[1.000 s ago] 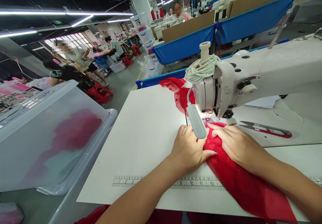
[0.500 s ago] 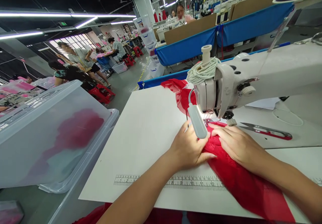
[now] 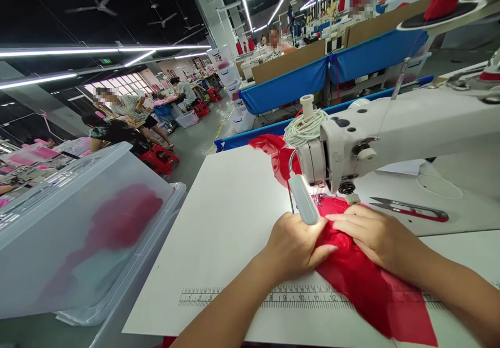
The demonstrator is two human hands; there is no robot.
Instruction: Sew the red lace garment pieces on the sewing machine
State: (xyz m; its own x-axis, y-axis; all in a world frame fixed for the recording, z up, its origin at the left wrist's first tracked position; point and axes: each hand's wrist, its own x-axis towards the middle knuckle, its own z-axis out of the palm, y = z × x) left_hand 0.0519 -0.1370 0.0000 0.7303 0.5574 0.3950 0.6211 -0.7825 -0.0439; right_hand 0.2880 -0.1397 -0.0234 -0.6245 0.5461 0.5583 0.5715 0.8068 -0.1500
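Observation:
Sheer red fabric with a lace-like band runs from the needle area of the white sewing machine down over the table's front edge. My left hand is at the fabric's left edge, thumb apart and fingers curled onto the cloth, fingertips partly hidden by a small grey lamp. My right hand presses on the cloth from the right, its fingers close together and gathering it slightly. Both hands are just in front of the presser foot. More red fabric lies bunched behind the needle.
Red-handled thread snips lie right of the fabric. A printed ruler crosses the white table near its front. Clear plastic bins stand at left. Blue cloth troughs and people at other machines are beyond.
Both hands have come back slightly from the needle, toward me, still on the red fabric. More cloth shows between them and the presser foot. The camera view has shifted a little.

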